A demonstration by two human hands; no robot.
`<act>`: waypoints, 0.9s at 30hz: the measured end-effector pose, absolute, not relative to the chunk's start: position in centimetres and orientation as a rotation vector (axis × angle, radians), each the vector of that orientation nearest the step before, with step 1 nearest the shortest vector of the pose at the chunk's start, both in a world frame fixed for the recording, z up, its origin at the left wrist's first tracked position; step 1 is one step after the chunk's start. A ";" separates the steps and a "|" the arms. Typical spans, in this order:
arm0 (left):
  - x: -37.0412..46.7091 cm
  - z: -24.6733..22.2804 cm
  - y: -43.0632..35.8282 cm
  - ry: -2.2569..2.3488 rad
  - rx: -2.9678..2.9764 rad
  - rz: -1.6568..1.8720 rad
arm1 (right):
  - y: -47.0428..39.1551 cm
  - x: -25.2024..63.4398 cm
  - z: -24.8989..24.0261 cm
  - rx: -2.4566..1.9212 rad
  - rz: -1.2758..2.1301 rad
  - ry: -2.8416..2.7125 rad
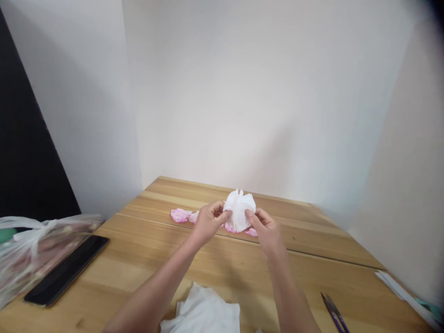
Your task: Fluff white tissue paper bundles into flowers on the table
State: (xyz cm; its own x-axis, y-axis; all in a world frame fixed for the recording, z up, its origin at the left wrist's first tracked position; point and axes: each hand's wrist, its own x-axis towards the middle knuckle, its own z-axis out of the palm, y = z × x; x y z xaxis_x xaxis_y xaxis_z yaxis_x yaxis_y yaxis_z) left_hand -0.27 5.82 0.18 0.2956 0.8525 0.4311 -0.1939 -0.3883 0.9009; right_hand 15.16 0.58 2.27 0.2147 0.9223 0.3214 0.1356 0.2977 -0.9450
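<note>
Between both hands, raised above the table, is a white piece of tissue paper (239, 210) with a notched upper edge and soft folds. My left hand (210, 221) pinches its left side between thumb and fingers. On the opposite side my right hand (265, 226) grips it the same way. Behind and below the hands lie several pink-and-white crumpled tissue pieces (180, 215), partly hidden by my hands. A stack of white tissue (208, 310) rests near the table's front, between my forearms.
Scissors (333, 312) with purple handles lie at the front right. A black phone (67, 270) and a tied clear plastic bag (38, 245) are on the left. White strips (398, 291) lie along the right edge of the wooden table (138, 259). A wall stands behind it.
</note>
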 end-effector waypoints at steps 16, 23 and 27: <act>-0.6 1.0 4.2 0.816 1.682 1.583 | 0.7 15.0 1.7 -1.164 0.571 -1.290; -0.6 1.4 2.6 0.844 1.934 1.638 | 0.2 14.3 1.8 -1.218 0.386 -1.402; -0.2 1.2 3.1 0.949 1.946 1.650 | -0.3 14.0 1.8 -1.256 0.261 -1.529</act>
State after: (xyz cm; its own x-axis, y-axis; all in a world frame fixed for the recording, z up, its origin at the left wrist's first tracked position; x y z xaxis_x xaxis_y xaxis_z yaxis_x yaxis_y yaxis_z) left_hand -0.22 3.14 1.15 0.0646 0.7237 0.6871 0.2302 -0.6808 0.6954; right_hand 13.96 -0.27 1.78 0.1465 0.8000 0.5818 0.5619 0.4167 -0.7146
